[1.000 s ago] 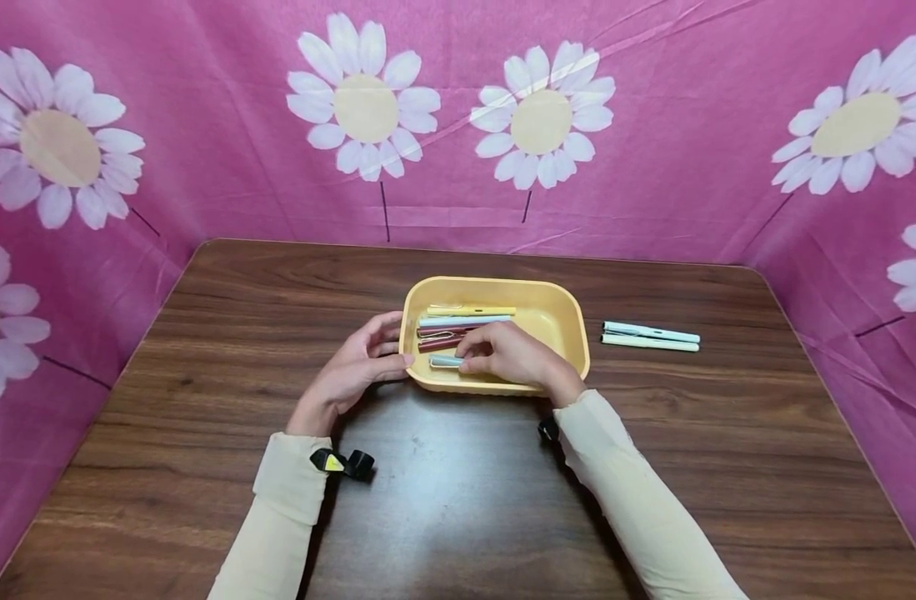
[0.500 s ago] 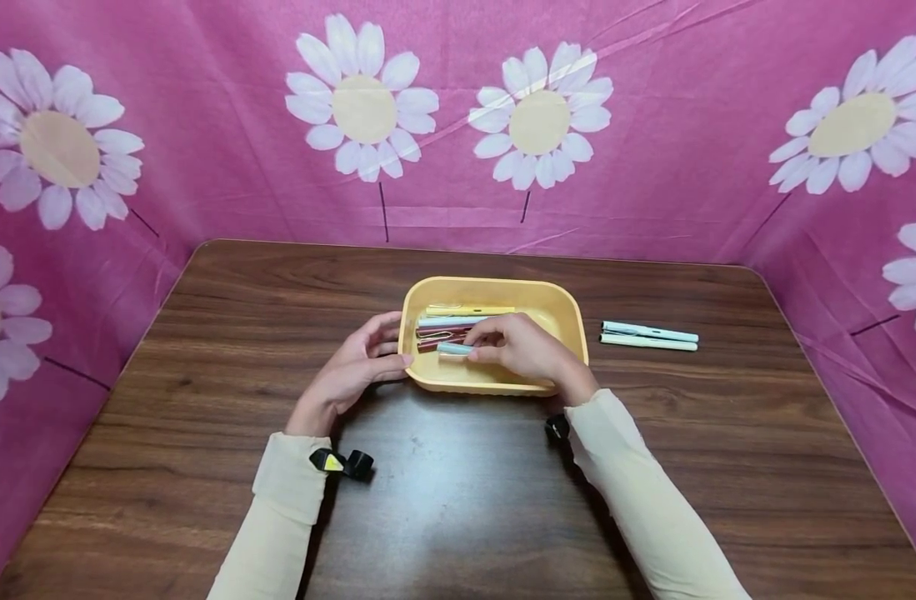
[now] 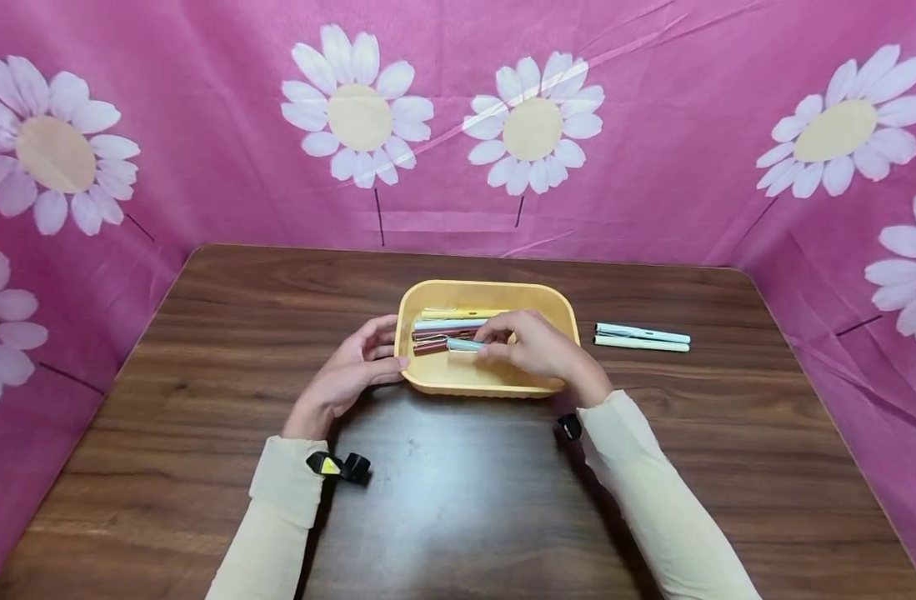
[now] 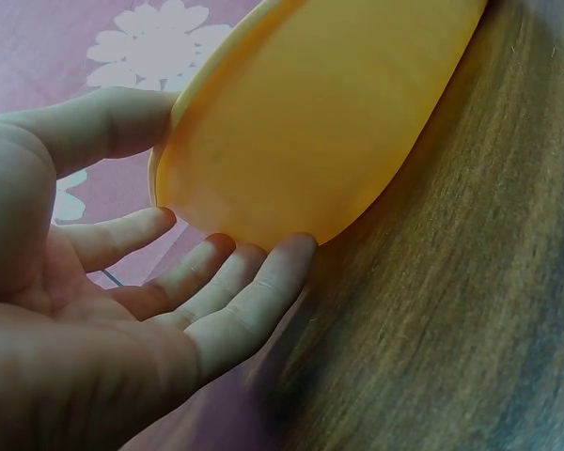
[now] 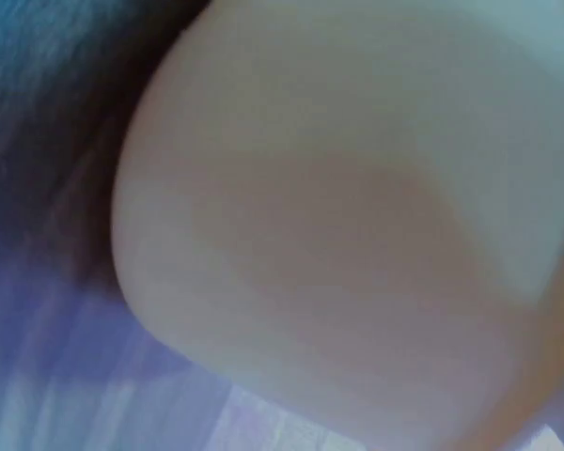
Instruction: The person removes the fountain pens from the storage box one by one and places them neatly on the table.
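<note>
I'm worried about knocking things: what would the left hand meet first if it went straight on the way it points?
The yellow tray, at its outer left end; the left hand seems to touch it.

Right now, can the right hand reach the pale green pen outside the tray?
Probably, but it's occupied: the right hand pinches a light blue pen over the yellow tray. Only the tray's wall seems to separate it from the pale green pen.
</note>
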The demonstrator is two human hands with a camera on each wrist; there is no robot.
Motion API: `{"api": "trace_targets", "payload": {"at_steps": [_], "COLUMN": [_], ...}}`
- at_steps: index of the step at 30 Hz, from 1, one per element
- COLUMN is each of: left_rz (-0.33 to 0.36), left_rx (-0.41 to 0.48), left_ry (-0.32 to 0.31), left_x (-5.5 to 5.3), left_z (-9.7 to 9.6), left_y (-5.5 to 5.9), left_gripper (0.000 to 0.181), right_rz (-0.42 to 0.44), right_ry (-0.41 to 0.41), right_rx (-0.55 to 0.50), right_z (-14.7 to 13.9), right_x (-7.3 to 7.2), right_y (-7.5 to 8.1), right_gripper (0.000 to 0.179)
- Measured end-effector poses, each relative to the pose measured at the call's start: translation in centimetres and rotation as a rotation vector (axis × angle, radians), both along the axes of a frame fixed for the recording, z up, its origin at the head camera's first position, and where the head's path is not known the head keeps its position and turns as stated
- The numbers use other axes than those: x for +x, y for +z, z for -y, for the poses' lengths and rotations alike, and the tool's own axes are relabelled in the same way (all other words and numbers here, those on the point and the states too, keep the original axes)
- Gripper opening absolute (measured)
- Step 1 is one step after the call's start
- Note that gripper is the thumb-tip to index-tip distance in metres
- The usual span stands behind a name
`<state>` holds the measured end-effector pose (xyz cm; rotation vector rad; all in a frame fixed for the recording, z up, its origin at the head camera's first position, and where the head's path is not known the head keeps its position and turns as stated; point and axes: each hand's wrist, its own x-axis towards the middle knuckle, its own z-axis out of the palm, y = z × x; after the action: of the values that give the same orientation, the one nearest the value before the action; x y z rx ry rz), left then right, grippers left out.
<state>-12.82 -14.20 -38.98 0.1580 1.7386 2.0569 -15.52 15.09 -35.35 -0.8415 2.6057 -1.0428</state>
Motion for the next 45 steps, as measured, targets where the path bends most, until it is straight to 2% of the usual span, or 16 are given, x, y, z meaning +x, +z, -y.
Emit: {"api": "trace_targets", "payload": {"at_steps": [5,15,25,36,45], "left_rz": [-0.019,0.016,-0.004,-0.008,0.009], "left_rx": [-0.005,-0.005,0.001,-0.002,0.006], "left_ry": [-0.01,-0.015,-0.017,-0.015,-0.007], "left_x": [0.0,-0.3,-0.1,0.0,0.3], "left_z": [0.2,0.3,0.3,0.2,-0.1], "left_y": [-0.1,0.1,0.0,-0.3,0.0], "left_gripper": [0.074,0.074,0.074,0.073,0.074], "right_rz": [-0.038,-0.076,-0.079,-0.15,-0.241], "right_ry": [0.006,0.001,-0.057,-0.117,-0.15], "right_rx": [0.023,-0.015,-0.043,-0.114,-0.156], "right_z": [-0.2,-1.9,-3.5,-4.9,-5.0], "right_x": [0.3,0.8,1.2,1.3,1.4], "right_y": [0.4,1.4,0.9,-0.1,-1.0], "right_gripper": [0.011,0.012,0.014,0.012,0.014]}}
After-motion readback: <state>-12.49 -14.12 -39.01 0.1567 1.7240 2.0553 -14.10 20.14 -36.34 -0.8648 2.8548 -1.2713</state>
